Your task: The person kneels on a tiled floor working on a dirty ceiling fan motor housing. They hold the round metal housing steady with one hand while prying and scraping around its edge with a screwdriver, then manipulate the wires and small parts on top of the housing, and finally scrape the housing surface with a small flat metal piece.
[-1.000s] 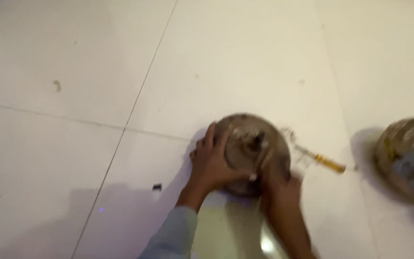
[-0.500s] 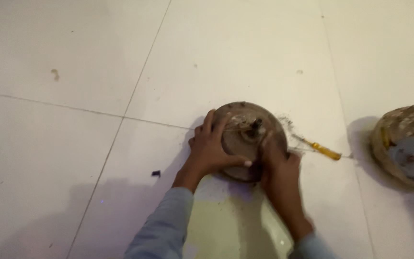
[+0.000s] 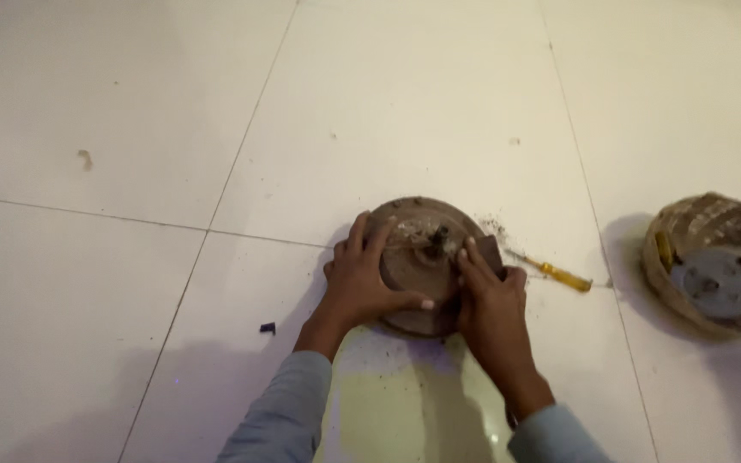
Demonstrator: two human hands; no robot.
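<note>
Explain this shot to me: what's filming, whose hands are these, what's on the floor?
There is no machine here: a person works with two bare hands, and one camera worn on their head looks down at them. They work over a white tiled floor. The left hand lies spread on a round, dusty brown metal disc with a hub at its middle. The right hand presses a small dark flat piece against the disc's right edge. Beside the disc lies a yellow-handled screwdriver. Further right sits a second round part with copper-coloured windings and a grey centre plate. A small dark scrap lies to the left.
</note>
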